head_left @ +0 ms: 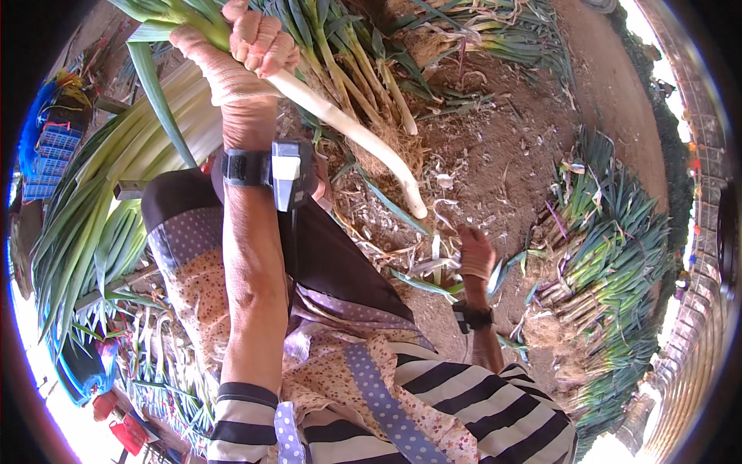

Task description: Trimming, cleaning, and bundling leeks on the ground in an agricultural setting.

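My left hand point(251, 50), in a pale glove, is closed around a leek point(352, 127) near the top of its white shaft. The leek slants down to the right, its bare white end above the littered ground, and its green leaves run past the upper edge. Lower right, my right hand point(477, 254), also gloved, is curled beside some peeled leaf strips point(435, 263), apart from the leek. What its fingers hold, if anything, does not show. A bundle of leeks with soil-covered roots point(371, 100) lies on the ground behind the held one.
Long leeks with white shafts point(100, 178) are stacked at my left. A big heap of unpeeled leeks point(603, 286) spreads along the right, another pile point(502, 35) at the far side. Blue crates point(54, 155) stand far left. Peelings point(444, 182) litter the soil.
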{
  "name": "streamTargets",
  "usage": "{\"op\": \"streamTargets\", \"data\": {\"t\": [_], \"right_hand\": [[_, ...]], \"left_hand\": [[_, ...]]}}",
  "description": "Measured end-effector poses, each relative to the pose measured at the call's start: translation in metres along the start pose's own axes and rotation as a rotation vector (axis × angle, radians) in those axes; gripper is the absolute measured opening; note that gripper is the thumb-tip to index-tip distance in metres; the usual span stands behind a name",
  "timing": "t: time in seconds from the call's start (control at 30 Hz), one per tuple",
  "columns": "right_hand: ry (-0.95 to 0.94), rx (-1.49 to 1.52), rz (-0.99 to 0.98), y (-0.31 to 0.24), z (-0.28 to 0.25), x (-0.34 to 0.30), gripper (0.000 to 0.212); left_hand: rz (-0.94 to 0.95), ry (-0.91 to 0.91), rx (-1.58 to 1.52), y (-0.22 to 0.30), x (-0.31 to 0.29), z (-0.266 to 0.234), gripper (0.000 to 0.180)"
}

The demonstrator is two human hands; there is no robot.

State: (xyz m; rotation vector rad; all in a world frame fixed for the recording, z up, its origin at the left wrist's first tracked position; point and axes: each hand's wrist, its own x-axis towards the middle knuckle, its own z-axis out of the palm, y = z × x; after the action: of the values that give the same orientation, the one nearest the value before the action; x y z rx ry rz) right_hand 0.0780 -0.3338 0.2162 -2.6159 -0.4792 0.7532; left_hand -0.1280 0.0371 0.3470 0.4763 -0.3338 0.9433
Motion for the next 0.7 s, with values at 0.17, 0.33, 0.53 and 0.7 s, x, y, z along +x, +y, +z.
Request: {"op": "streamTargets", "data": {"t": [0.17, 0.33, 0.53, 0.7], "right_hand": [[0.185, 0.523, -0.474, -0.043, -0.031, 0.002, 0.040], [-0.083, 0.568, -1.041, -0.110, -0.017, 0.000, 0.034], [-0.233, 0.532, -1.054, -0.106, -0.004, -0.009, 0.023], [-0.394, 0.479, -0.058, -0.065, -0.029, -0.034, 0.028]], "left_hand": [[0.032, 0.090, 0.051, -0.002, -0.001, 0.000, 0.075], [0.037, 0.129, 0.069, -0.010, -0.002, 0.000, 0.075], [0.062, 0.168, 0.099, -0.005, 0.001, -0.002, 0.076], [0.084, 0.225, 0.126, 0.000, -0.002, -0.005, 0.076]]}}
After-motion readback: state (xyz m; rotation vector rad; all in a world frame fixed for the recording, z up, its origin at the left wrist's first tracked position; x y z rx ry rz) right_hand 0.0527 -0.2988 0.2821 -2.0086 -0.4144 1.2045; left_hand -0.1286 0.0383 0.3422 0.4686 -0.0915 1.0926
